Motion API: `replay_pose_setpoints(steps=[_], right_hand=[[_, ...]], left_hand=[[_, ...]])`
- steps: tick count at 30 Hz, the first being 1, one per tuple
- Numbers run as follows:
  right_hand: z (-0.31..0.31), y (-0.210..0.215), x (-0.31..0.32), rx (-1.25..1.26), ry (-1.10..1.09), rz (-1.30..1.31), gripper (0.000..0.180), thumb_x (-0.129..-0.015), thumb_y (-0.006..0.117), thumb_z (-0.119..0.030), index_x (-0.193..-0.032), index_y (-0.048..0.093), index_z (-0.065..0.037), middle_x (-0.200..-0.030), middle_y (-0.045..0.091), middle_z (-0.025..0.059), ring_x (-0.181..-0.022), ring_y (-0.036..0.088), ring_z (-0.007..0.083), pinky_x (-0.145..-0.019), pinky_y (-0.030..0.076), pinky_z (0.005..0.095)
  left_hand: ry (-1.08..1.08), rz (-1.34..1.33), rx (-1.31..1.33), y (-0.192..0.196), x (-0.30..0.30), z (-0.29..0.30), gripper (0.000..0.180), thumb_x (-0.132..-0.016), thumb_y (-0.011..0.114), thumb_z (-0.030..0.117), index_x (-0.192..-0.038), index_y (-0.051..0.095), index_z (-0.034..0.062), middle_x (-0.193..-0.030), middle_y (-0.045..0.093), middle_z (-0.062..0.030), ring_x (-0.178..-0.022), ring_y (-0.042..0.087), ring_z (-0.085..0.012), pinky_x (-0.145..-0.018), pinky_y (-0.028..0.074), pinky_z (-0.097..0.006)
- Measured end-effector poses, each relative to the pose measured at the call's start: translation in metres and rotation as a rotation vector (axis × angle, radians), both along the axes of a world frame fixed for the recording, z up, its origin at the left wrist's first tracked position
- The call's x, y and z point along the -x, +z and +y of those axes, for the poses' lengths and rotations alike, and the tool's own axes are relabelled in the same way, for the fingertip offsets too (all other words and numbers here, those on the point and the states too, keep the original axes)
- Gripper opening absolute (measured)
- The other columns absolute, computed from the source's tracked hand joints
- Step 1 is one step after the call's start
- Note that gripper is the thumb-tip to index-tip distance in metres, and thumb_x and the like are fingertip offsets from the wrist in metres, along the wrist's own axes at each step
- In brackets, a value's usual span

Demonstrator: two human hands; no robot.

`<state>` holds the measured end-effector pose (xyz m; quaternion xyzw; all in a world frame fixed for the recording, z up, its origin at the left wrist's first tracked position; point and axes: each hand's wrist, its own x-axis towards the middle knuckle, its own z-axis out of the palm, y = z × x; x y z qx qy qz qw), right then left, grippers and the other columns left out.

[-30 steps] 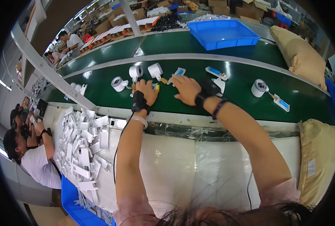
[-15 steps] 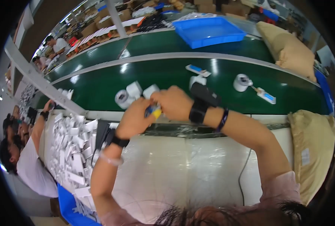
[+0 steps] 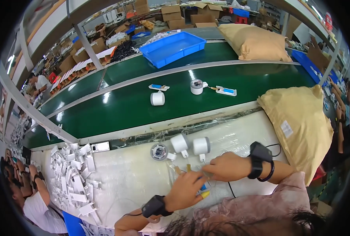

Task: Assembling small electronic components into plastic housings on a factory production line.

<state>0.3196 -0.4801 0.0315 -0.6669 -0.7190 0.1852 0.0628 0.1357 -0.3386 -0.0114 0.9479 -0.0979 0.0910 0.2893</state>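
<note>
Over the near table, my left hand (image 3: 185, 189) is closed, with a small blue piece (image 3: 203, 187) showing under its fingers. Something yellow (image 3: 205, 194) is at its thumb side. My right hand (image 3: 229, 167) is closed beside it, fingertips pinched near the left fingers; what they hold is too small to make out. Just beyond the hands lie three white round housings with short stems: a left one (image 3: 159, 152) showing its open end with dark parts inside, a middle one (image 3: 179, 143) and a right one (image 3: 201, 146). Thin wires run from their stems toward my hands.
A heap of white plastic parts (image 3: 74, 177) covers the table's left. Beyond runs a green conveyor (image 3: 120, 112) carrying a white cylinder (image 3: 157, 98), another round housing (image 3: 196, 87) and white strips with blue pieces. Blue tray (image 3: 171, 49) stands behind; a tan sack (image 3: 297, 118) sits right.
My hands have come back from the conveyor edge to the near table, bringing the white housings with them. The view has turned, so the conveyor items appear farther left.
</note>
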Motion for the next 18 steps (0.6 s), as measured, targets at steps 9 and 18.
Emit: replay_pose_setpoints(steps=[9, 18], right_hand=[[0.025, -0.051, -0.170, -0.545, -0.564, -0.102, 0.034, -0.079, 0.069, -0.021, -0.110, 0.064, -0.009, -0.112, 0.063, 0.0163, -0.105, 0.060, 0.0338, -0.085, 0.051, 0.0429], [0.077, -0.113, -0.243, -0.364, -0.875, -0.363, 0.041, -0.082, 0.065, -0.018, -0.121, 0.055, -0.009, -0.125, 0.057, 0.0166, -0.117, 0.054, 0.0347, -0.096, 0.043, 0.0494]], left_hand=[[-0.078, 0.134, -0.085, 0.020, 0.018, -0.041, 0.043, -0.080, 0.068, 0.019, -0.119, 0.058, 0.0056, -0.118, 0.060, -0.0151, -0.105, 0.058, -0.0341, -0.087, 0.048, -0.043], [0.158, 0.324, 0.406, 0.050, -0.006, -0.015, 0.033, -0.092, 0.061, 0.012, -0.123, 0.056, 0.0019, -0.114, 0.066, -0.0122, -0.100, 0.066, -0.0225, -0.080, 0.052, -0.031]])
